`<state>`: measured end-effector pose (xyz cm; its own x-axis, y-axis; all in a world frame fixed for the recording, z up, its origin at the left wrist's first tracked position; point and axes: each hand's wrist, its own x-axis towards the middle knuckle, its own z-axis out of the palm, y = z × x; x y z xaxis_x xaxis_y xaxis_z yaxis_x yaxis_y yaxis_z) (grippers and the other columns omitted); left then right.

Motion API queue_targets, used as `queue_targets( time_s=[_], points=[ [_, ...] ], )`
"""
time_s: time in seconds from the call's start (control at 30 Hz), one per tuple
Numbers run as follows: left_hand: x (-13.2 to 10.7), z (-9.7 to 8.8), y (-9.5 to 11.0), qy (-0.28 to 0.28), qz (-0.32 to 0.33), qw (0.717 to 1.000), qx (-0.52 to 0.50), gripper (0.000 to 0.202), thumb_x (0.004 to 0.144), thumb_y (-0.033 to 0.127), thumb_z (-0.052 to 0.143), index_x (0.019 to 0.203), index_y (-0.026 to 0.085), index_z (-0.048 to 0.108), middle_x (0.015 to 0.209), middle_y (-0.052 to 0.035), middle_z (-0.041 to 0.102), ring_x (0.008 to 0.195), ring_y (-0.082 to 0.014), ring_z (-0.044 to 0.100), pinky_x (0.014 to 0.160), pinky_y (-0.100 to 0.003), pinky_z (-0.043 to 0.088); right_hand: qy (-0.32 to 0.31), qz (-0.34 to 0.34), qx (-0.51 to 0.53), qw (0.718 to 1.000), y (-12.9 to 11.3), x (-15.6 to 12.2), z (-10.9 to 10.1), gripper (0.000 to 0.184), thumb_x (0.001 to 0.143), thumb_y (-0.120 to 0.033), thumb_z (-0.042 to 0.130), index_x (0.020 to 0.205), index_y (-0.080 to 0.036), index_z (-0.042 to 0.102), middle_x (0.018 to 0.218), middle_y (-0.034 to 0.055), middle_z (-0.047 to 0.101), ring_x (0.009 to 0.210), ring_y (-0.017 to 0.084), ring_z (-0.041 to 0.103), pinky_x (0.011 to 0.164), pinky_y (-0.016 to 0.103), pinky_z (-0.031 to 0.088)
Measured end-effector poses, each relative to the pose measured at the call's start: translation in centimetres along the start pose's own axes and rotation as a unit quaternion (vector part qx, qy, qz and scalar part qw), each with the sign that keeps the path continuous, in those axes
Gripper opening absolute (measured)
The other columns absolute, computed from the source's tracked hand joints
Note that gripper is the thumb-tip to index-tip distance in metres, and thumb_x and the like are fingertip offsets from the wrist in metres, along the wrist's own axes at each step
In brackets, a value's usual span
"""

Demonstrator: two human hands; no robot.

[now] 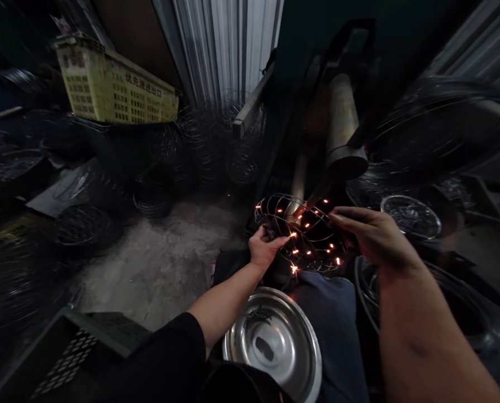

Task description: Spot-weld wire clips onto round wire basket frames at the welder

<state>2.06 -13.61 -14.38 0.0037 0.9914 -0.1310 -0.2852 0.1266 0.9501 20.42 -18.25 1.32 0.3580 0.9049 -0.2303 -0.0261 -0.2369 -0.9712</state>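
A round wire basket (275,210) is held in front of me at a welding machine's metal rod (298,184), with orange sparks flying around it. My left hand (267,246) is closed on the basket's near left side, thumb pointing right. On the right, my right hand (369,232) pinches the basket's right edge between thumb and fingers. Sparks and darkness hide part of the basket and the exact contact spot. Below my left forearm, a shiny metal bowl (304,341) rests on my lap with small dark pieces in it.
A thick metal cylinder (344,120) of the machine hangs above the basket. A yellow plastic crate (145,92) stands at the back left, and a dark green crate (94,336) at the lower left. Wire coils (476,319) lie at the right. Concrete floor (161,257) shows left of me.
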Motion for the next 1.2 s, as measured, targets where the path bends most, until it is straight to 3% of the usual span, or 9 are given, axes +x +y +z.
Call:
queue_targets(
  time_s=[0.17, 0.33, 0.53, 0.7, 0.83, 0.97, 1.2],
  points=[
    [-0.1, 0.0, 0.1, -0.018, -0.039, 0.997, -0.065, 0.044, 0.049, 0.027, 0.093, 0.083, 0.015, 0.069, 0.075, 0.0014, 0.068, 0.068, -0.0115, 0.062, 0.070, -0.025, 0.052, -0.007, 0.060, -0.011, 0.998, 1.6, -1.7, -2.5, 0.053, 0.035, -0.044, 0.099, 0.080, -0.023, 0.082, 0.074, 0.0029, 0.076, 0.064, 0.015, 0.067, 0.057, 0.024, 0.055],
    [-0.2, 0.5, 0.4, 0.008, -0.072, 0.988, -0.134, 0.045, 0.048, 0.024, 0.091, 0.087, 0.014, 0.072, 0.080, -0.0007, 0.072, 0.070, -0.0116, 0.063, 0.074, -0.027, 0.051, 0.029, 0.010, -0.023, 0.999, 1.0, -1.8, -0.9, 0.051, 0.029, -0.040, 0.098, 0.072, -0.022, 0.080, 0.071, 0.0024, 0.075, 0.064, 0.016, 0.067, 0.060, 0.026, 0.055],
    [0.2, 0.9, 0.6, 0.054, -0.114, 0.980, -0.151, 0.047, 0.040, 0.023, 0.093, 0.080, 0.014, 0.071, 0.076, -0.0017, 0.072, 0.065, -0.0107, 0.061, 0.068, -0.026, 0.050, 0.019, 0.036, -0.041, 0.998, -0.6, -0.2, 1.0, 0.052, 0.032, -0.038, 0.096, 0.077, -0.019, 0.079, 0.065, 0.0009, 0.071, 0.057, 0.014, 0.062, 0.052, 0.025, 0.049],
    [0.4, 0.9, 1.0, 0.048, -0.136, 0.976, -0.165, 0.046, 0.039, 0.024, 0.093, 0.080, 0.015, 0.072, 0.078, -0.0030, 0.073, 0.071, -0.0140, 0.065, 0.074, -0.030, 0.052, 0.019, 0.017, -0.020, 0.999, 0.5, 0.4, 0.7, 0.052, 0.033, -0.041, 0.097, 0.077, -0.020, 0.079, 0.062, -0.0014, 0.069, 0.050, 0.011, 0.057, 0.045, 0.021, 0.044],
    [0.4, 1.0, 1.1, 0.051, -0.153, 0.976, -0.145, 0.046, 0.040, 0.022, 0.092, 0.082, 0.015, 0.073, 0.078, -0.0029, 0.073, 0.072, -0.0142, 0.064, 0.074, -0.029, 0.050, -0.012, 0.024, -0.003, 1.000, 1.3, -0.1, -0.3, 0.056, 0.036, -0.045, 0.098, 0.084, -0.022, 0.080, 0.076, 0.0019, 0.076, 0.063, 0.015, 0.067, 0.057, 0.024, 0.055],
    [0.2, 1.1, 1.0, 0.026, -0.161, 0.972, -0.169, 0.048, 0.040, 0.022, 0.092, 0.083, 0.014, 0.073, 0.083, -0.0051, 0.074, 0.074, -0.0162, 0.066, 0.078, -0.033, 0.051, 0.013, 0.032, -0.001, 0.999, 1.7, -0.3, -0.9, 0.057, 0.029, -0.045, 0.099, 0.077, -0.022, 0.080, 0.074, 0.0030, 0.076, 0.065, 0.018, 0.070, 0.061, 0.028, 0.059],
    [0.2, 0.7, 1.1, 0.054, -0.137, 0.978, -0.147, 0.044, 0.041, 0.021, 0.091, 0.080, 0.014, 0.070, 0.078, -0.0019, 0.071, 0.069, -0.0127, 0.063, 0.071, -0.028, 0.048, 0.048, 0.019, 0.000, 0.999, 2.0, 0.0, -0.4, 0.057, 0.023, -0.044, 0.099, 0.072, -0.021, 0.080, 0.069, 0.0026, 0.075, 0.062, 0.015, 0.067, 0.058, 0.025, 0.056]
  ],
)
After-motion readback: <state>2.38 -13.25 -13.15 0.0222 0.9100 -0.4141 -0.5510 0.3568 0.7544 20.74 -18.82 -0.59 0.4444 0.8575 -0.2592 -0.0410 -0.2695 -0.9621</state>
